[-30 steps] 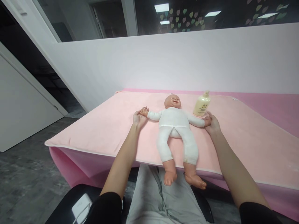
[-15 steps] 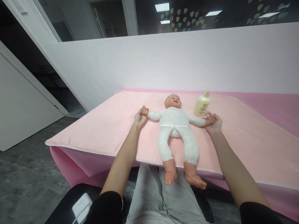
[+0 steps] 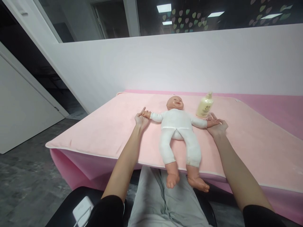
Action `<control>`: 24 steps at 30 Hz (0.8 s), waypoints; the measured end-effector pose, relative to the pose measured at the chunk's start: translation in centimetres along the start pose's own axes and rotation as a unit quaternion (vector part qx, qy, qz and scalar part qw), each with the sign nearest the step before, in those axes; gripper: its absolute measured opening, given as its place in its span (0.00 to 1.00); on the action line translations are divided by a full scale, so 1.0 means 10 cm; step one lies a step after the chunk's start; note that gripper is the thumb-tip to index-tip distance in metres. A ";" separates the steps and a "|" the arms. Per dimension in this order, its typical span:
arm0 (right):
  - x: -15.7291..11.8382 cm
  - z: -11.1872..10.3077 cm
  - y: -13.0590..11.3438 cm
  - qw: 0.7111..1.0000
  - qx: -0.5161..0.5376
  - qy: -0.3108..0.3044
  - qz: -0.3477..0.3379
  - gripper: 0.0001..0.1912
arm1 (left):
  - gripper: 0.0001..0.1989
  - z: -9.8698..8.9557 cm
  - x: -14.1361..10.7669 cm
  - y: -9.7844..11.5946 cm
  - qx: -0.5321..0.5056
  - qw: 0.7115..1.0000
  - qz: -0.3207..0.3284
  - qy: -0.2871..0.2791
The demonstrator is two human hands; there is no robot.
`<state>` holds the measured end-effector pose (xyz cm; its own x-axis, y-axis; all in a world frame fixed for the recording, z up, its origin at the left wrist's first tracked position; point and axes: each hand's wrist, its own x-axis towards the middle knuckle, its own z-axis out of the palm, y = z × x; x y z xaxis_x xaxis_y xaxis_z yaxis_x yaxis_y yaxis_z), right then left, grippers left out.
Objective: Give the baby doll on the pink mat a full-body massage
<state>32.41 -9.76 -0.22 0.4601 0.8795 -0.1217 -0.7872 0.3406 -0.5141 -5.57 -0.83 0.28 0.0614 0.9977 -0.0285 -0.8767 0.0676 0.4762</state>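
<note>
A baby doll (image 3: 177,121) in a white suit lies face up with its arms stretched out sideways. Its bare feet stick out past the table's near edge. My left hand (image 3: 141,120) holds the doll's hand on the left of the view, palm up, with one finger extended. On the right, the doll's other hand lies in the palm of my right hand (image 3: 218,126), which holds it from underneath with some fingers loosely spread. Just beyond my right hand stands a pale yellow pump bottle (image 3: 204,106).
A light pink blanket (image 3: 94,129) covers the table over a darker pink cloth (image 3: 279,110). Behind it rises a white wall (image 3: 165,63) with a window above. A white device with a cable (image 3: 82,209) rests on a black seat at lower left.
The fingers of my left hand have shifted, one now pointing out. My right hand's fingers have spread, its thumb side moving outward. The doll's hand on the right has shifted slightly; the bottle is still.
</note>
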 end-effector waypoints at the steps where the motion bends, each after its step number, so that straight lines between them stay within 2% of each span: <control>1: 0.01 0.00 0.00 1.000 -0.003 -0.006 0.006 0.17 | 0.22 0.00 0.00 0.00 0.002 1.000 -0.004 -0.001; 5: 0.03 -0.01 0.00 1.000 -0.003 -0.019 0.024 0.14 | 0.23 0.00 0.01 0.00 0.006 1.000 -0.016 0.007; 9: 0.00 0.00 0.00 0.999 0.014 -0.043 0.016 0.12 | 0.19 0.02 0.01 0.00 0.015 0.999 -0.024 0.023; 15: -0.06 0.03 0.00 1.000 0.012 -0.021 -0.003 0.10 | 0.15 0.04 0.00 -0.02 0.044 0.998 -0.026 0.030; 24: 0.03 0.00 0.00 1.000 0.000 0.002 0.014 0.10 | 0.12 0.04 0.02 -0.03 0.067 0.997 -0.028 0.041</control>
<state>32.58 -9.50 -0.25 0.4399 0.8870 -0.1403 -0.7998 0.3159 -0.5104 -5.12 -0.69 0.52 0.0647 0.9897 -0.1275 -0.8010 0.1277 0.5848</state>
